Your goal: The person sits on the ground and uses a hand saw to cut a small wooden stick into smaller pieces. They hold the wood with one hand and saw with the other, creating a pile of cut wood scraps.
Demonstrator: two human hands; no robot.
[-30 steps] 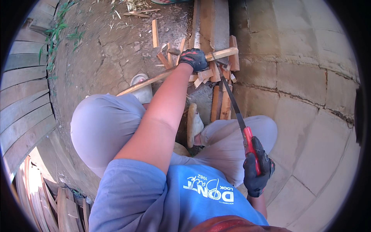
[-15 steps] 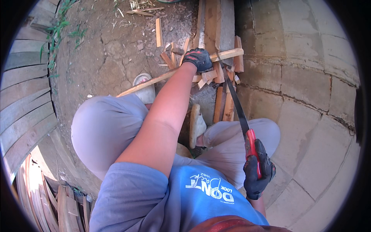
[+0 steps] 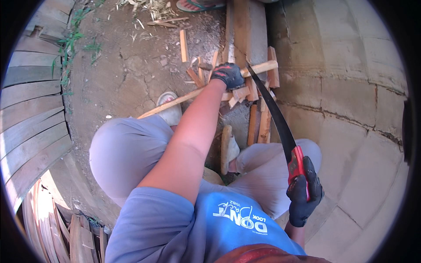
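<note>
A long, thin wooden strip (image 3: 175, 103) runs slantwise from beside my left foot up to the right. My left hand (image 3: 229, 75), in a black and red glove, is closed around it near its right end. Black-gloved too, my right hand (image 3: 305, 193) grips the red handle of a handsaw (image 3: 279, 115) above my bent knee. The saw's dark, curved blade slants up and to the left. Its tip lies at the strip, just right of my left hand; whether the teeth sit in a cut is too small to tell.
Short wooden offcuts (image 3: 240, 93) lie heaped beneath the strip, against a long timber beam (image 3: 242, 30). On the right is a cracked concrete slab (image 3: 346, 96). Wooden planks (image 3: 33, 94) line the left. A sandaled foot (image 3: 197, 5) shows at the far edge, beside wood shavings (image 3: 149, 6).
My right hand has drawn the saw back toward me and to the right, so its tip is now near the strip. The left hand keeps its hold. The whole view has shifted slightly.
</note>
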